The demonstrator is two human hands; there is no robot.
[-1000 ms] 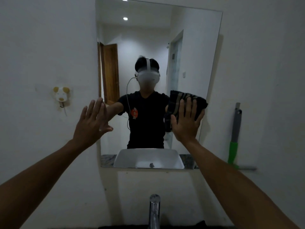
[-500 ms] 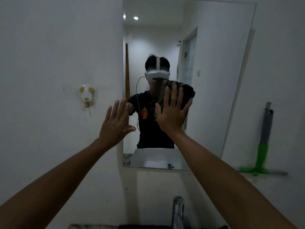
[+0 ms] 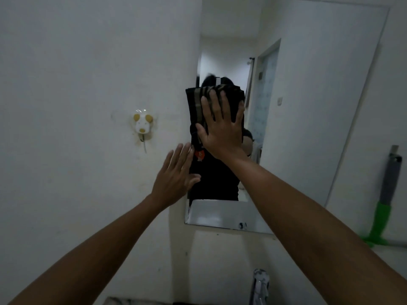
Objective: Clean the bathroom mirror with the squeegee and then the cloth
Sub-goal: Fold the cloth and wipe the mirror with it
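The wall mirror (image 3: pixel 308 111) fills the upper right of the head view. A dark cloth with tan stripes (image 3: pixel 196 111) is pressed flat against the mirror's left part by my right hand (image 3: pixel 222 126), fingers spread over it. My left hand (image 3: pixel 176 175) rests flat with fingers apart on the wall at the mirror's left edge, below the cloth, and holds nothing. The squeegee (image 3: pixel 384 201), grey shaft with a green handle and head, stands against the wall at the far right, apart from both hands.
A small white and yellow animal-shaped hook (image 3: pixel 142 126) sticks on the wall left of the mirror. A chrome tap (image 3: pixel 259 287) rises at the bottom edge. A white ledge (image 3: pixel 392 252) runs under the squeegee.
My right hand has slid the cloth leftward across the mirror, from its right side to its left edge. My left hand stays at the left edge, and the view has shifted left.
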